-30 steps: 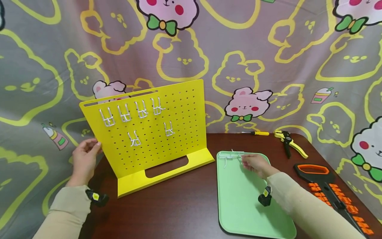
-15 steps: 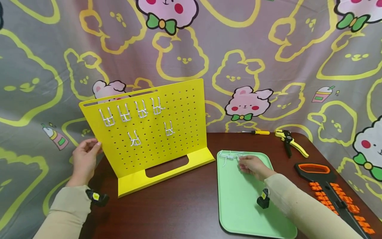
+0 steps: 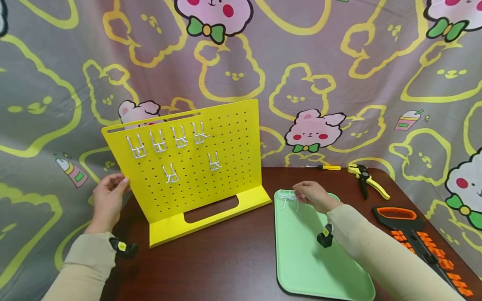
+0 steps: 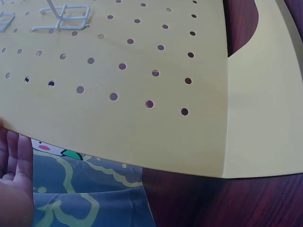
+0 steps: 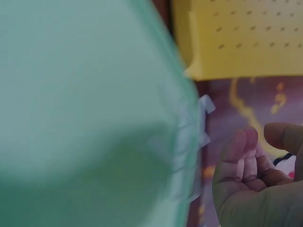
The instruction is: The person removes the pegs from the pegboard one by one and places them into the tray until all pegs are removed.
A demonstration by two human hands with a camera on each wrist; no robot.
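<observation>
The left hand pinches the yellow pegboard at nine o'clock; beside wire hooks, the right hand holds thumb and fingers apart.

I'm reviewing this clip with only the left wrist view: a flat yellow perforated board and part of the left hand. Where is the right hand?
Observer: In the head view, the right hand is at the far end of a light-green rectangular tray, close to some thin white wire hooks there.
Reviewer: My view cuts off the flat yellow perforated board. How many hooks does it carry altogether?
Observer: Six white wire hooks on the board: four along the top, two lower down.
Reviewer: Anything past the tray?
Observer: Yes, a slim yellow-handled screwdriver lies near the table's far edge.
</observation>
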